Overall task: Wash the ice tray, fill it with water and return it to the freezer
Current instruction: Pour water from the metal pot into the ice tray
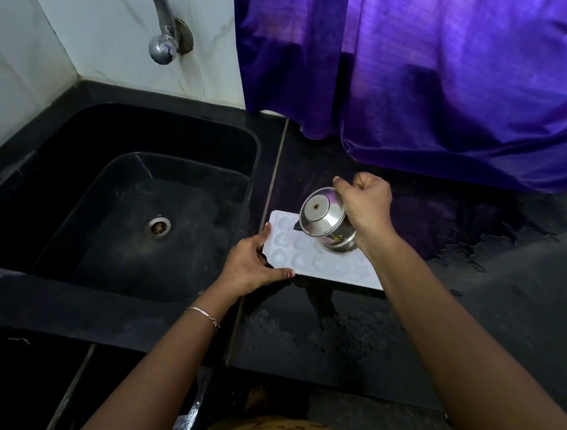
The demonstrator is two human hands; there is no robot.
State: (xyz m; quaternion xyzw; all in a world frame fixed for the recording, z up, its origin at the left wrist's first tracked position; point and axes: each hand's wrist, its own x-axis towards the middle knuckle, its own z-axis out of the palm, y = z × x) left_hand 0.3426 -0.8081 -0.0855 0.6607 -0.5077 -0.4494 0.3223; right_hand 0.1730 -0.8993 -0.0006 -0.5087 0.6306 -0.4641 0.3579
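Left hand (251, 266) is pinching the left end of the white plastic ice tray (322, 265), probably to keep it flat on the wet black counter (333, 337) just right of the sink (133, 203). Right hand (365, 207) is wrapped round a shiny steel cup (325, 223), tipped right over the heart-shaped pockets, so I'd guess filling. Behind are a curved chrome tap (149, 4) and a glossy purple curtain (456, 75).

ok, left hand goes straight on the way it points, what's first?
The tray: the left hand grips its left end, so it would push it along the counter. Next is probably the tipped steel cup in the right hand above; height is unclear.
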